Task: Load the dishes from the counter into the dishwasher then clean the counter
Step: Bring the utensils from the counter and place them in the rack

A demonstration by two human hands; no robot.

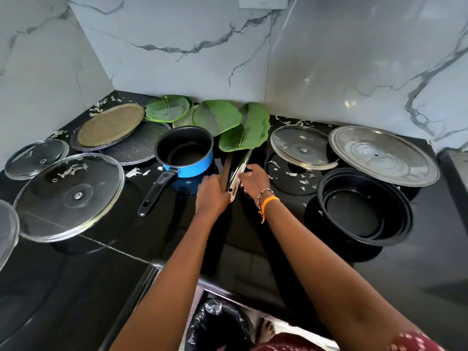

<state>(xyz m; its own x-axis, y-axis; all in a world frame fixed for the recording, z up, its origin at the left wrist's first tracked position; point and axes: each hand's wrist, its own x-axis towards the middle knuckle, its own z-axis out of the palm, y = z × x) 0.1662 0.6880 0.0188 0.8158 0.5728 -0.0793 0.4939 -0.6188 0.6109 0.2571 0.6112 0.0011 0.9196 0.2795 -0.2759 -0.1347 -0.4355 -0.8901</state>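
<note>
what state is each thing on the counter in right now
saucepan: upright, empty
big glass lid: knob up, scraps on top
black bowls: nested, upright
steel lid: resting on the bowls' rim
utensils: held at the handles
left hand: gripping the utensils
right hand: touching the utensils

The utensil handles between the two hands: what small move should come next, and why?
Probably lift them together off the counter. The left hand and right hand both already touch the wooden handle and metal handle, whose far ends lie under a green leaf-shaped plate, so draw them back toward the body first.
</note>
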